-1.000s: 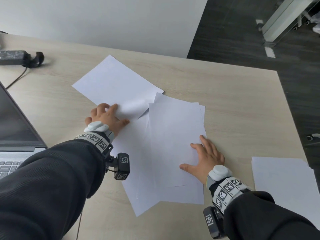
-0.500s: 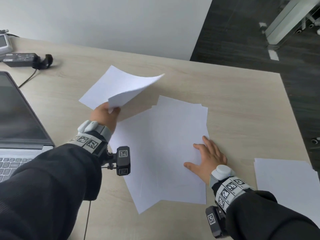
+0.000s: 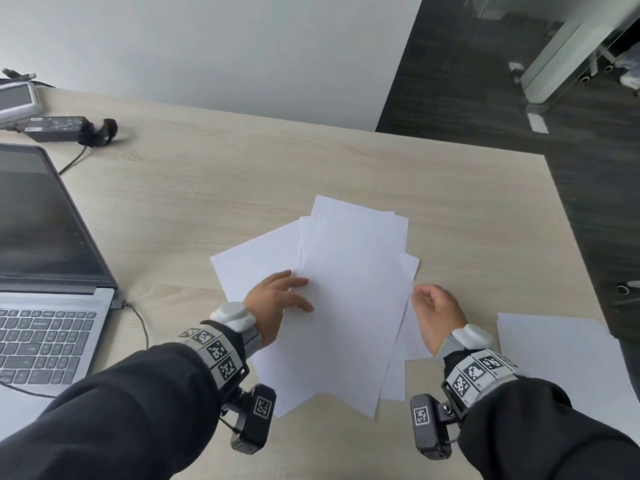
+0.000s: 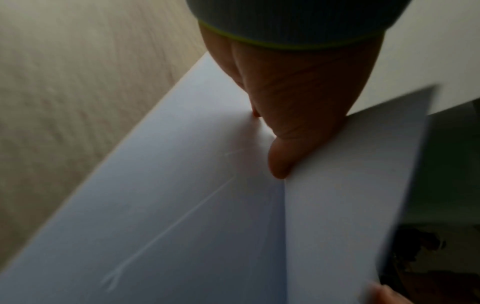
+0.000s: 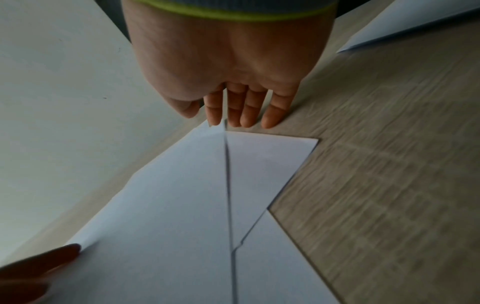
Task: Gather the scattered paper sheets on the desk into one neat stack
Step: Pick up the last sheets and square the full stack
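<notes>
A loose pile of white sheets [image 3: 263,261] lies fanned out on the desk [image 3: 242,188]. Over it sits the top sheet [image 3: 353,299], tilted, with its right edge raised a little. My left hand [image 3: 308,295] holds this sheet at its left edge. In the left wrist view the thumb [image 4: 280,162] is under the lifted top sheet [image 4: 350,185] and the fingers are hidden behind it. My right hand [image 3: 420,296] is at the sheet's right edge. Its straight fingers [image 5: 272,115] touch the raised edge of the top sheet [image 5: 168,216] and hold nothing.
More white sheets [image 3: 561,362] lie at the desk's right front corner. An open laptop [image 3: 45,237] stands at the left, with a power adapter [image 3: 59,128] and its cable behind it. The desk's right edge drops to a dark floor [image 3: 519,81].
My left hand carried the lifted sheet to the right and lowered it onto the pile. My right hand came off the pile and moved to the sheet's right edge.
</notes>
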`<state>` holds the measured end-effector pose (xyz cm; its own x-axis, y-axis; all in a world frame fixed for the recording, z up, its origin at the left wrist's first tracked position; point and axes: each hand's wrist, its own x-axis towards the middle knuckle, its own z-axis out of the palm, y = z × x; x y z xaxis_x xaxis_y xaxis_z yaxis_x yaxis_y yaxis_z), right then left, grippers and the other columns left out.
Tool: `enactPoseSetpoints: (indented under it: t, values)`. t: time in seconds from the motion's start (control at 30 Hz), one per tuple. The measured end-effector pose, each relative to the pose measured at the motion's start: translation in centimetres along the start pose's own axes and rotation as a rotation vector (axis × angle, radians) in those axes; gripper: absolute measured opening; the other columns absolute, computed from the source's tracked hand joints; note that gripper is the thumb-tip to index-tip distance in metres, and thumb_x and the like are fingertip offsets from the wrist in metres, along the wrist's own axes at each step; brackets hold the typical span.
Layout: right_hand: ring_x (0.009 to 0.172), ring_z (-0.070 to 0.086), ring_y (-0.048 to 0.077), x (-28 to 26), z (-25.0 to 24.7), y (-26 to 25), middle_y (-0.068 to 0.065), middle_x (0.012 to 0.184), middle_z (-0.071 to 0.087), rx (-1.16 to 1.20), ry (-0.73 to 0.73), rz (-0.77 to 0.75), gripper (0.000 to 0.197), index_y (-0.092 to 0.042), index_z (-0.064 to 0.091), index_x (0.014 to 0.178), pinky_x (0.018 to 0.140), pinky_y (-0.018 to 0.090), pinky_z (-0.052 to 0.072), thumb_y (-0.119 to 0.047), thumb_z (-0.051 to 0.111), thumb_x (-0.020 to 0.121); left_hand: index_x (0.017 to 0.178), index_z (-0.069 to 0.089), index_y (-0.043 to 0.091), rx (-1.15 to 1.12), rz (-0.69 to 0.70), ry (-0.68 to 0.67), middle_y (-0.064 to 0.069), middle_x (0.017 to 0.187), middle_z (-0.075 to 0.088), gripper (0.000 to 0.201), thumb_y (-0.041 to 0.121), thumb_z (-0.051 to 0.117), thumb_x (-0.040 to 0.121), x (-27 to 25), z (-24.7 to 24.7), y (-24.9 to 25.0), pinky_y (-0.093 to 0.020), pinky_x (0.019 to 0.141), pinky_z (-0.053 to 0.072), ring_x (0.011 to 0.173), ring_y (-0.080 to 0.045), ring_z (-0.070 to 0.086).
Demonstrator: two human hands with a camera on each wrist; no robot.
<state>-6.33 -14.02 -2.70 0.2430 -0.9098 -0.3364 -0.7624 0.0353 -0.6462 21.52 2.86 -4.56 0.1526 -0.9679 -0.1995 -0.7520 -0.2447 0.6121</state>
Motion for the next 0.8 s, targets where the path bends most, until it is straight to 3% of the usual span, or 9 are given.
enactPoseSetpoints:
  t: [0.1,0.17,0.23,0.33,0.4,0.6,0.7,0.8]
  values:
    - [0.113,0.057,0.019,-0.3,0.3,0.1,-0.007,0.12,0.052,-0.074,-0.039,0.007,0.024,-0.026,0.062,0.115,0.101,0.038,0.045,-0.031,0.058,0.092,0.131,0.059,0.048,0.061,-0.095,-0.022,0.021,0.16,0.025,0.08,-0.014,0.046,0.081,-1.2,0.6,0.3,-0.035,0.125,0.016,0.154,-0.011,0.011]
    - [0.118,0.053,0.02,-0.6,0.5,0.0,-0.007,0.125,0.051,-0.173,-0.062,-0.021,0.03,-0.028,0.064,0.118,0.105,0.037,0.042,-0.033,0.061,0.089,0.135,0.053,0.052,0.029,-0.215,0.048,0.023,0.161,0.017,0.087,-0.012,0.045,0.076,-2.3,0.5,0.1,-0.037,0.126,0.014,0.154,-0.01,0.005]
    - [0.124,0.046,0.019,-1.0,0.7,-0.3,-0.006,0.134,0.048,-0.258,-0.08,-0.026,0.034,-0.031,0.065,0.121,0.107,0.031,0.037,-0.035,0.063,0.087,0.139,0.049,0.048,-0.029,-0.417,0.179,0.015,0.164,0.018,0.086,-0.009,0.048,0.074,-3.6,-0.1,-0.3,-0.044,0.124,0.021,0.154,-0.018,0.01]
    - [0.13,0.031,0.018,-1.6,1.0,-1.3,-0.01,0.142,0.037,-0.322,-0.127,0.004,0.041,-0.038,0.06,0.128,0.107,0.029,0.03,-0.039,0.061,0.087,0.147,0.041,0.037,-0.133,-0.818,0.338,-0.001,0.163,0.022,0.073,0.008,0.057,0.081,-5.3,-1.3,-0.2,-0.049,0.119,0.029,0.147,-0.031,0.024]
    - [0.131,0.026,0.019,-1.8,1.2,-1.8,-0.011,0.145,0.032,-0.362,-0.152,0.016,0.045,-0.043,0.055,0.132,0.105,0.03,0.031,-0.042,0.058,0.087,0.148,0.041,0.028,-0.22,-0.952,0.366,-0.007,0.158,0.03,0.068,0.015,0.06,0.084,-5.6,-1.5,0.1,-0.049,0.116,0.03,0.141,-0.035,0.032]
    - [0.135,0.02,0.02,-2.3,1.7,-3.1,-0.014,0.151,0.025,-0.408,-0.21,-0.001,0.051,-0.045,0.045,0.14,0.106,0.032,0.03,-0.046,0.052,0.089,0.149,0.043,0.025,-0.386,-0.813,0.352,-0.006,0.15,0.047,0.07,0.006,0.056,0.083,-3.9,-1.1,1.4,-0.048,0.112,0.037,0.132,-0.033,0.045]
    - [0.138,0.018,0.018,-2.6,1.7,-3.2,-0.018,0.154,0.024,-0.411,-0.246,-0.036,0.049,-0.045,0.045,0.139,0.108,0.031,0.028,-0.046,0.051,0.09,0.151,0.038,0.034,-0.521,-0.783,0.298,-0.009,0.147,0.044,0.076,0.0,0.051,0.084,-2.3,-1.2,2.5,-0.037,0.098,0.043,0.118,-0.029,0.049]
    - [0.139,0.024,0.016,-2.8,1.6,-3.1,-0.019,0.152,0.031,-0.365,-0.276,-0.076,0.044,-0.043,0.05,0.135,0.111,0.03,0.025,-0.043,0.054,0.091,0.153,0.036,0.033,-0.666,-0.628,0.222,0.001,0.157,0.034,0.084,-0.01,0.048,0.082,-0.9,-1.1,3.5,-0.03,0.099,0.038,0.137,-0.024,0.04]
